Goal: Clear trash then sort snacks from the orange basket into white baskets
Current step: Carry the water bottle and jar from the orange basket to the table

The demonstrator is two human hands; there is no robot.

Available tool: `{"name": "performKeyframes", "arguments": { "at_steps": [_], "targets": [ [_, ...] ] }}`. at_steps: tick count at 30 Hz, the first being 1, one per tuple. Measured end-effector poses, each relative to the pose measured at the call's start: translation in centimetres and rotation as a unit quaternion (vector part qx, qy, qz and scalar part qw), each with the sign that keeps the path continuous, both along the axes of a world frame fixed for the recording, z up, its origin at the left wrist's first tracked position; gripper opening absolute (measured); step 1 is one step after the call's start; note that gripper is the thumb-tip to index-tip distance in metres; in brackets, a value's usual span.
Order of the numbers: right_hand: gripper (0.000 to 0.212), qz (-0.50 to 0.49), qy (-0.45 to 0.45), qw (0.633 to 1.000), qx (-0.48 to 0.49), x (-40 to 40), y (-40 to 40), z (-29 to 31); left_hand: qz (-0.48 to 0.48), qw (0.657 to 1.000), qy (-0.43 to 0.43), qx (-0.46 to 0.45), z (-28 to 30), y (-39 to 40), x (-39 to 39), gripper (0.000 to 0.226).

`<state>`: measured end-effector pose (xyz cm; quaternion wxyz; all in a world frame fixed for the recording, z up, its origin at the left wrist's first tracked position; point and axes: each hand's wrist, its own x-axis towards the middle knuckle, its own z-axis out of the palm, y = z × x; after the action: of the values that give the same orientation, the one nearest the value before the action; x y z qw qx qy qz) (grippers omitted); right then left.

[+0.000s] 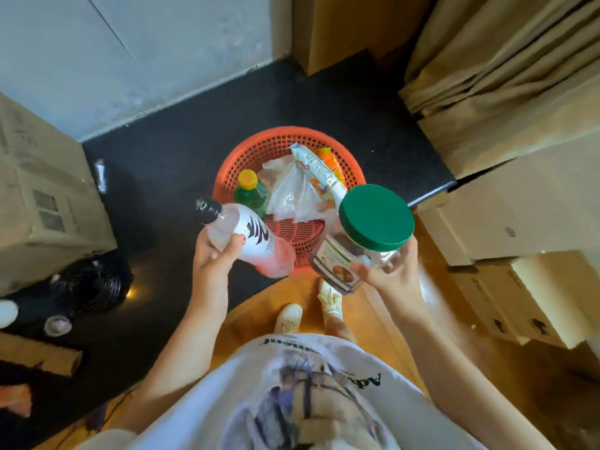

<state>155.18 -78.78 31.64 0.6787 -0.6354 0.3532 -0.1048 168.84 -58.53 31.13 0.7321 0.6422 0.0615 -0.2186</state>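
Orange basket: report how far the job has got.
Done: nothing visibly sorted; no white baskets in view. In hand: left hand holds a black-capped bottle, right hand a green-lidded jar. Left: orange basket holds a green bottle, plastic bag and snack packet.

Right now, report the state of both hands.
Left hand: closed on the black-capped bottle.
Right hand: closed on the green-lidded jar.

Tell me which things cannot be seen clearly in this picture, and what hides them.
1. White baskets: none in the head view.
2. Orange basket near rim: hidden behind the bottle in the left hand and the green-lidded jar in the right hand.
3. Snacks under the clear plastic bag: covered.
4. Jar label: too blurred to read.
5. Green bottle: lower part hidden.
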Motion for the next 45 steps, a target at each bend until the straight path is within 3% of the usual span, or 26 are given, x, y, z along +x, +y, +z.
{"name": "performKeyframes", "arguments": {
  "at_steps": [5, 9, 12, 14, 17, 20, 24, 30, 34, 38, 45],
  "targets": [
    [0.097, -0.166, -0.026, 0.984, 0.056, -5.1, 3.4, 1.3, -0.115, 0.985, 0.046, -0.119, 2.5, -1.8, -0.7, 0.042],
    [0.087, -0.275, -0.03, 0.958, 0.07, -10.7, 6.1, 1.6, -0.239, 0.957, 0.094, -0.136, 3.1, -4.0, -3.7, 0.036],
    [0.082, -0.366, -0.019, 0.927, 0.079, -15.7, 8.8, 1.7, -0.333, 0.928, 0.126, -0.111, 3.8, -6.0, -7.3, 0.078],
    [0.086, -0.419, -0.009, 0.904, 0.08, -19.3, 10.8, 1.8, -0.399, 0.903, 0.13, -0.093, 3.9, -7.0, -10.3, 0.077],
    [0.101, -0.498, 0.009, 0.864, 0.077, -25.0, 14.4, 1.9, -0.501, 0.852, 0.131, -0.075, 3.6, -7.6, -15.6, 0.057],
    [0.101, -0.569, 0.01, 0.819, 0.077, -30.7, 19.1, 2.1, -0.604, 0.783, 0.134, -0.063, 3.5, -6.8, -21.8, 0.045],
    [0.091, -0.651, -0.019, 0.755, 0.072, -38.5, 27.3, 2.3, -0.708, 0.696, 0.116, -0.038, 4.1, -3.8, -31.2, 0.064],
    [0.071, -0.754, -0.055, 0.653, 0.039, -49.4, 40.8, 2.7, -0.807, 0.58, 0.113, -0.014, 4.2, 3.9, -46.2, 0.049],
    [0.07, -0.819, -0.053, 0.571, 0.012, -55.0, 48.2, 2.8, -0.859, 0.501, 0.101, 0.022, 4.4, 8.6, -55.3, 0.049],
    [0.072, -0.857, -0.08, 0.508, -0.005, -58.7, 53.6, 2.7, -0.902, 0.421, 0.085, 0.038, 4.8, 11.8, -62.7, 0.052],
    [0.07, -0.925, -0.091, 0.368, 0.014, -64.5, 59.4, 1.2, -0.954, 0.294, 0.06, 0.022, 4.5, 14.5, -74.4, 0.042]
  ]
}}
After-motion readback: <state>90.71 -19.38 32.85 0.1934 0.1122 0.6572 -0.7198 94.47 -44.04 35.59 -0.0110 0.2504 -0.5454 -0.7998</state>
